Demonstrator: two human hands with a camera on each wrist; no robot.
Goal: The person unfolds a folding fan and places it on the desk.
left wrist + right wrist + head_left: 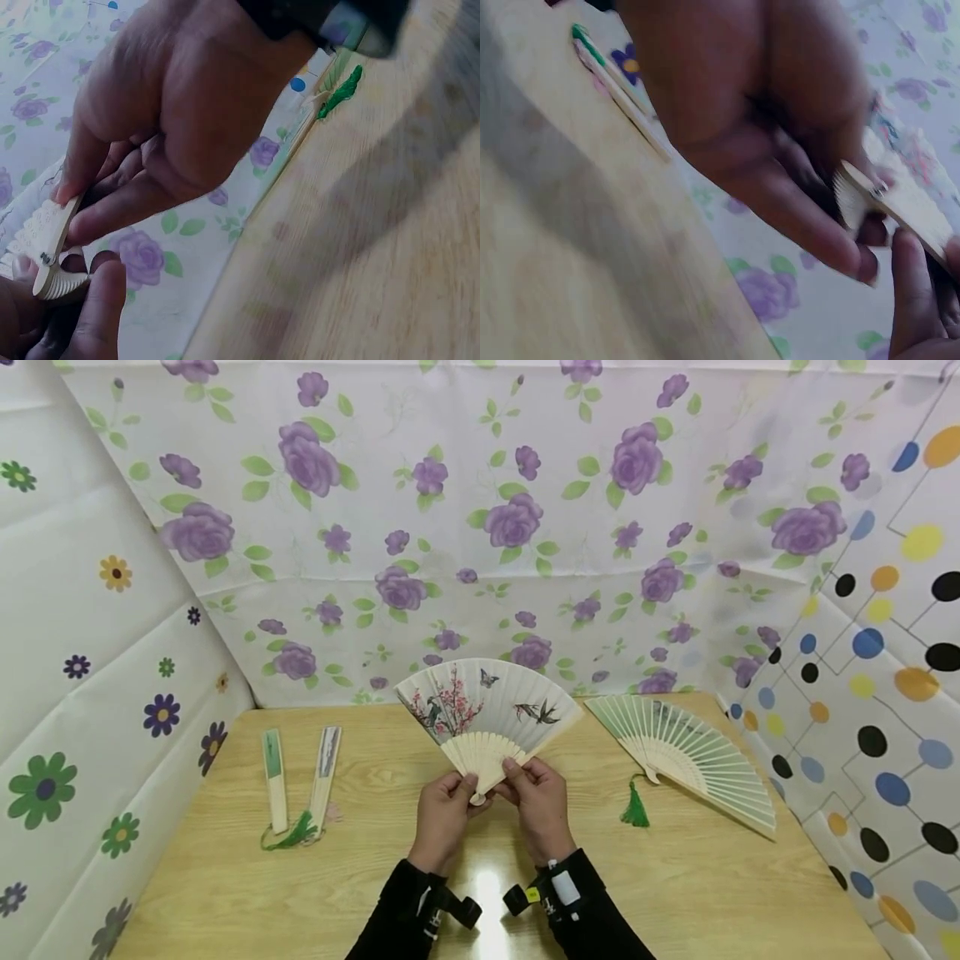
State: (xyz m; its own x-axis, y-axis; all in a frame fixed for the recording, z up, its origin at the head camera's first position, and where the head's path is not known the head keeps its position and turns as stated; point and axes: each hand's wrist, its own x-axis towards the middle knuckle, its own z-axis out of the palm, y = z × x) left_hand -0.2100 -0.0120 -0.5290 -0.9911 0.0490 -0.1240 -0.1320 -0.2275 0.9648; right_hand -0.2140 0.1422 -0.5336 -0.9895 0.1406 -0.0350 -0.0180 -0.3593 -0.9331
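Left hand (442,818) and right hand (543,802) pinch the spread white fan (491,714) by its base, above the counter (225,897). Right of the white fan: spread green fan (693,756) with tassel (635,807). Left of it: folded green fan (275,781), folded grey fan (324,777).

A: Where is the held fan (491,727)?
B: Between the left hand (442,818) and the right hand (542,806), reaching beyond them; the table (232,902) lies beneath, the back cloth (457,535) farther off.
A: And either side?
B: Left of the hands, on the table, an outer folded fan (277,793) and an inner folded fan (322,781); right of them, a spread fan (697,762), its tassel (635,807) toward the hands.
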